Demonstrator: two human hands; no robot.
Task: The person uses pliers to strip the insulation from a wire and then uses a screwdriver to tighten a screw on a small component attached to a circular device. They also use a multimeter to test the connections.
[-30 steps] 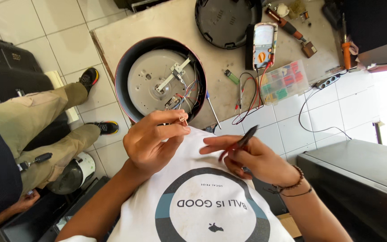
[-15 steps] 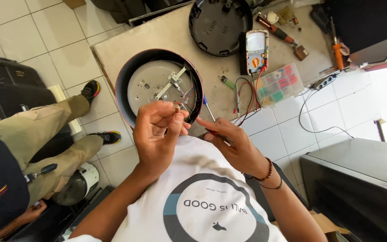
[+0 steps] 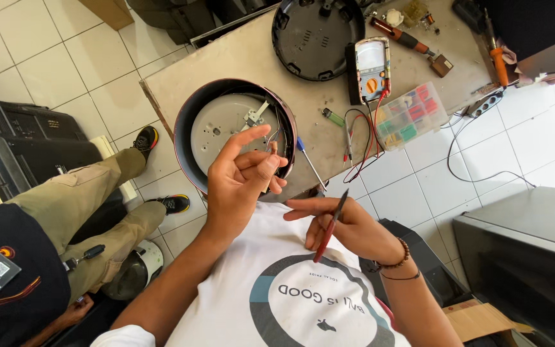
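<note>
Left hand (image 3: 242,183), one: raised at the middle of the frame, fingers curled, thumb and fingertips pinching one small tan part (image 3: 272,153) so its end sits up close under my eyes. Forefinger points free.

Right hand (image 3: 342,222), one: lower centre, against my white shirt (image 3: 277,295), closed around one pair of red-handled pliers (image 3: 329,228); the tool lies slanted across the palm, kept ready just beside the left hand. Beaded bracelet (image 3: 393,260) on the wrist, one, with a thin dark band beside it.

Round cooker shell (image 3: 236,132), one: upper centre, at the near edge of the table (image 3: 245,58), open side up so the metal plate and its wires can be reached.

Black round base cover (image 3: 316,35), one: top centre, set aside, inside facing up.

Meter (image 3: 370,67), one: right of the cover, face up for reading; its red and black leads (image 3: 361,144) trail toward me.

Clear box of coloured small parts (image 3: 409,115), one: upper right.

Screwdrivers: one blue-handled (image 3: 309,164) by the shell, one orange-handled (image 3: 496,58) at the far right, laid within reach.

Another person's legs (image 3: 78,199), two, in tan trousers, at the left on the floor.
</note>
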